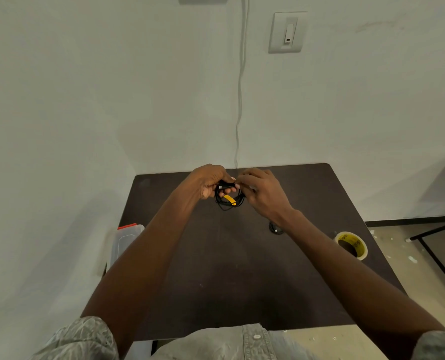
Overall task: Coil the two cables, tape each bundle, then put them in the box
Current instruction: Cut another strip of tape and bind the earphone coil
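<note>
Taping now: my left hand (211, 183) grips the coiled cable (229, 201) (yellow strip on it), right hand (257, 190) pinches its top; next, press tape flat

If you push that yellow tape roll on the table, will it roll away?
Probably not: the tape roll lies flat on the table, hole upward, so it would likely slide. Stood on edge, its round shape would probably roll. It sits near the table's right edge, so a hard push might knock it off.
</note>
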Motion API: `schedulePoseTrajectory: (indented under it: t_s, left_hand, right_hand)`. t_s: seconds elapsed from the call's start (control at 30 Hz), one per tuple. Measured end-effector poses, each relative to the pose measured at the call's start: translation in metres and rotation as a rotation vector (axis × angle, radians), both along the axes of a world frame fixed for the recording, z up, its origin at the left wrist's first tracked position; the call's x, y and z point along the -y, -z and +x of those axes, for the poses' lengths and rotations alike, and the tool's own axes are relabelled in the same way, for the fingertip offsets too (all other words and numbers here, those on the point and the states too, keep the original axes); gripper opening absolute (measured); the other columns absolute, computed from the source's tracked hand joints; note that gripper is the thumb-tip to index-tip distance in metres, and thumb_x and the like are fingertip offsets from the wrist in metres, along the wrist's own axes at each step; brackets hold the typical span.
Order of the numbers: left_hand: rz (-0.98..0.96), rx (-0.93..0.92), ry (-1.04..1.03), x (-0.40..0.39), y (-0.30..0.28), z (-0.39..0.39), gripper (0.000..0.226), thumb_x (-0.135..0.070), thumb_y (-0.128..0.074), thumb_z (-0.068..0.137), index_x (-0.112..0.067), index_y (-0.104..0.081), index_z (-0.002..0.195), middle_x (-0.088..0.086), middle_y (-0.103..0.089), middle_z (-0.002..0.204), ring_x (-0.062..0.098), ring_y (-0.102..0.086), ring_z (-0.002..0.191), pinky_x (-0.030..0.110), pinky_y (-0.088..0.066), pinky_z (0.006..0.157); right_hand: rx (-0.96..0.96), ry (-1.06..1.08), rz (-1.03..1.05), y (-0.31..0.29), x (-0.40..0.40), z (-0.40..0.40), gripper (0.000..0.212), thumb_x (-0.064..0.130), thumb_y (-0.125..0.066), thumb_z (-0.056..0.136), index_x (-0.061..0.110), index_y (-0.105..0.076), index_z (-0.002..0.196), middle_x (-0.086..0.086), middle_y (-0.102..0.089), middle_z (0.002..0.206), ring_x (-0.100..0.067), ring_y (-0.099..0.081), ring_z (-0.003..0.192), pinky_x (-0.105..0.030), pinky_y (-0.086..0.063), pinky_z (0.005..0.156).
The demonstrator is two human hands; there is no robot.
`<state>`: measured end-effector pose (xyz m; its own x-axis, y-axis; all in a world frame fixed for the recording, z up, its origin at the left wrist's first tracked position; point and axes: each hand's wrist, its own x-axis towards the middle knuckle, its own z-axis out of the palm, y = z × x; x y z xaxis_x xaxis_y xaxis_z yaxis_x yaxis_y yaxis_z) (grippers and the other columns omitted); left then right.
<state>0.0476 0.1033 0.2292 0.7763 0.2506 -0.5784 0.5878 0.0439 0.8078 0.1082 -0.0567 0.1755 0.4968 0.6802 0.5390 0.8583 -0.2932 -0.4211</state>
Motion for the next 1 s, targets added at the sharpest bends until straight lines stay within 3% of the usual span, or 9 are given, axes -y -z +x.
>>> schedulePoseTrajectory:
  t_s: [0.2,0.37,0.47,0.63,0.8,1.0]
  left_hand:
    - [-0.059,0.009,-0.04,0.001,0.001,-0.001,0.01,-0.003,-0.061,0.089,0.0,-0.066,0.082,0.006,-0.069,0.067,0.011,-0.054,0.057,0.019,-0.042,0.049]
    - [-0.116,0.029,-0.103,0.003,0.005,-0.002,0.005,0.0,-0.061,0.089,-0.004,-0.063,0.092,0.005,-0.068,0.059,0.01,-0.055,0.054,0.017,-0.041,0.043]
    - [-0.117,0.044,-0.141,0.005,0.007,-0.002,0.008,0.003,-0.061,0.088,-0.004,-0.059,0.089,0.005,-0.064,0.06,0.011,-0.053,0.054,0.017,-0.039,0.041]
    - [-0.103,0.028,-0.143,0.006,0.01,0.0,0.007,0.001,-0.061,0.089,-0.001,-0.063,0.083,0.007,-0.062,0.071,0.01,-0.054,0.056,0.016,-0.041,0.041]
    - [-0.113,-0.008,-0.119,0.006,0.014,0.002,0.011,0.002,-0.058,0.091,0.002,-0.063,0.081,0.009,-0.059,0.069,0.011,-0.054,0.057,0.015,-0.044,0.041]
    - [-0.14,-0.009,-0.112,0.006,0.014,0.003,0.013,0.001,-0.053,0.094,0.003,-0.061,0.084,0.01,-0.06,0.073,0.008,-0.059,0.046,0.015,-0.043,0.039]
  right_hand:
    - [0.079,-0.015,0.024,0.007,0.003,-0.002,0.018,0.014,-0.058,0.087,0.01,-0.072,0.097,-0.004,-0.068,0.109,-0.022,-0.063,0.091,-0.027,-0.035,0.081]
    - [0.115,-0.032,0.057,0.011,0.005,-0.001,0.016,0.004,-0.066,0.083,0.008,-0.073,0.097,-0.008,-0.068,0.111,-0.018,-0.061,0.095,-0.032,-0.044,0.08]
    - [0.145,-0.058,0.056,0.008,0.006,-0.002,0.019,0.011,-0.057,0.086,0.007,-0.073,0.095,-0.01,-0.069,0.111,-0.013,-0.056,0.095,-0.031,-0.045,0.078]
    - [0.226,-0.12,-0.051,0.008,0.008,0.002,0.024,0.015,-0.052,0.086,0.006,-0.072,0.095,-0.014,-0.066,0.115,-0.024,-0.066,0.086,-0.036,-0.051,0.075]
    - [0.3,-0.166,-0.183,0.017,0.009,0.007,0.024,0.018,-0.049,0.09,0.005,-0.068,0.096,-0.019,-0.061,0.118,-0.028,-0.066,0.083,-0.042,-0.054,0.078]
    - [0.296,-0.16,-0.097,0.025,0.007,0.001,0.015,0.016,-0.057,0.09,0.007,-0.069,0.088,-0.016,-0.063,0.114,-0.025,-0.065,0.084,-0.04,-0.052,0.077]
